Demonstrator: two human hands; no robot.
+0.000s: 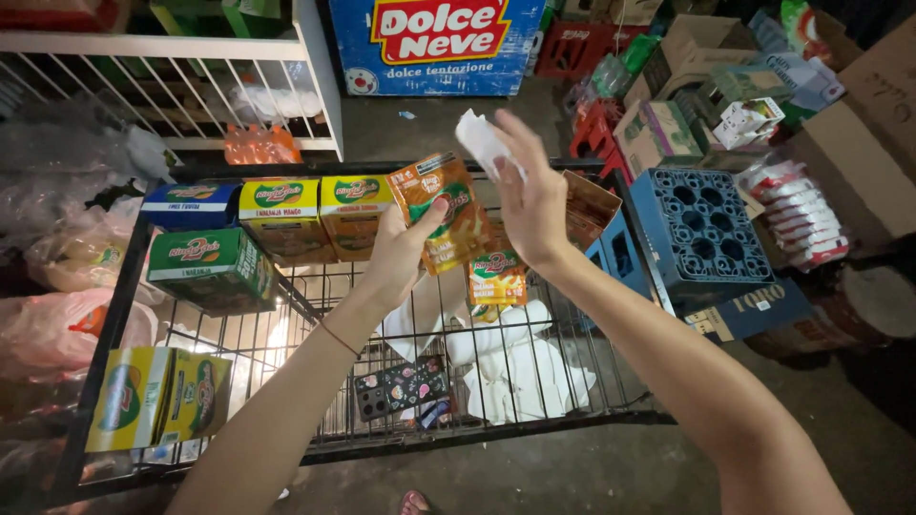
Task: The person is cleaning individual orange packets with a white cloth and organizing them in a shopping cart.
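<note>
Left hand (396,253) holds an orange juice sachet (447,212) up over the wire rack (286,315), fingers clamped on its lower left edge, thumb on the front; sachet's long axis runs upright, tilted slightly; right hand (530,195) just beside it on the right, fingers pinching a white cloth (480,141) above the sachet's top right corner, so right hand is nearer that edge; boxed drink cartons (286,217) line the rack behind; a phone (401,388) and white rags (520,367) lie below.
</note>
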